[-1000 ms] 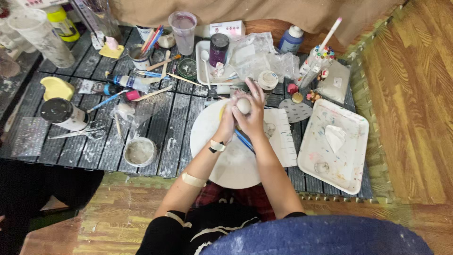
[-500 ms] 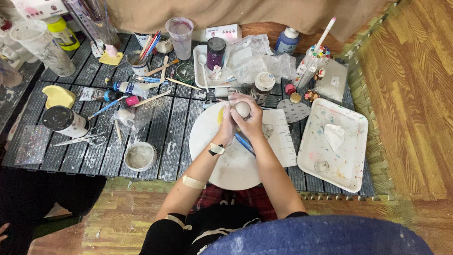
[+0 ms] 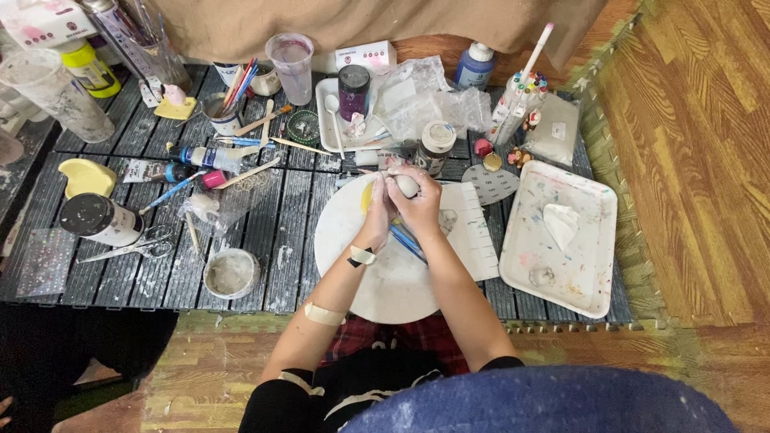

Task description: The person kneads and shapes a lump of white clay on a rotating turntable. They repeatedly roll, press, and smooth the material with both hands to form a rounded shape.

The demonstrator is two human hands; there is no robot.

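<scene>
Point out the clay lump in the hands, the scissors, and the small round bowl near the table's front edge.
clay lump (image 3: 407,185), head view, its pale top.
scissors (image 3: 128,248), head view, the blades.
small round bowl (image 3: 231,273), head view, its rim.

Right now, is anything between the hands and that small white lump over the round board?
Nothing visible. The left hand and right hand both already cup the white lump directly, above the round white board. A blue brush lies beneath them.
</scene>
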